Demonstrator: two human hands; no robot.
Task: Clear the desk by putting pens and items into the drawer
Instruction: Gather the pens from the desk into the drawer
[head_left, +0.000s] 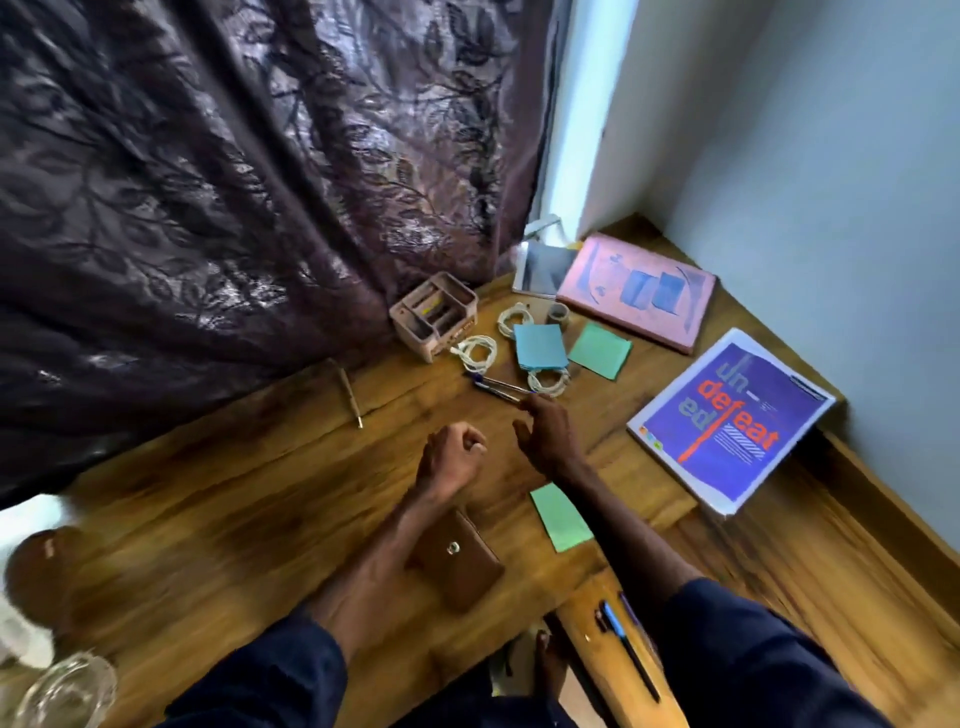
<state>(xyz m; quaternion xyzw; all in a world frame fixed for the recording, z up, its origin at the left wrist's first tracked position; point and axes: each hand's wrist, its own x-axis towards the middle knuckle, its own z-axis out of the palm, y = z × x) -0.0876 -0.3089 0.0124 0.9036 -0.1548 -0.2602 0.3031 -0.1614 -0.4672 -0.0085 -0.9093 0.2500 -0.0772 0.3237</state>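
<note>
Two pens (496, 387) lie side by side on the wooden desk (234, 493), just beyond my right hand (545, 436). That hand hovers with loosely spread fingers, its fingertips close to the pens' near ends, and holds nothing. My left hand (452, 457) is beside it over the desk, curled into a fist with nothing visible in it. A silver pen (350, 395) lies alone near the curtain. At the bottom right the open drawer (587, 670) holds a blue-and-black pen (626, 647).
A brown wallet (460, 564) and a green note (561, 517) lie under my forearms. Further back are a pink organizer (434, 314), coiled white cables (478, 353), blue notes (540, 345), green notes (600, 349), a tape roll (558, 314), a pink book (639, 291) and a purple book (727, 421).
</note>
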